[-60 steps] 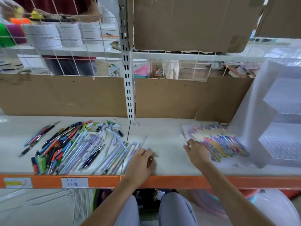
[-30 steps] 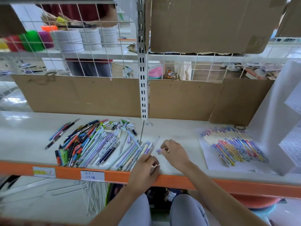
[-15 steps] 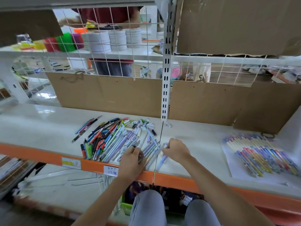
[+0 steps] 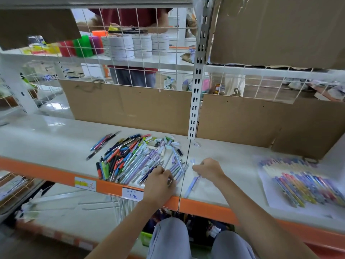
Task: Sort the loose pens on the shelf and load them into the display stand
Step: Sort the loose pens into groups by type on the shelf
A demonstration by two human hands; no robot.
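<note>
A heap of loose pens (image 4: 130,159) lies at centre frame on the white shelf (image 4: 46,139). The left hand (image 4: 160,181), fingers curled, presses on the pale pens at the heap's lower right edge. Just right of it, the right hand (image 4: 208,169) pinches a lilac pen (image 4: 192,184). Sorted pens (image 4: 302,180) lie on a paper sheet (image 4: 270,199) at far right.

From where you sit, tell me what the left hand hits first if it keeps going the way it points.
Likely the pale purple pens at the near right edge of the pile. The left hand points up and away over the shelf, its fingertips already on or just short of them; depth is unclear.
</note>
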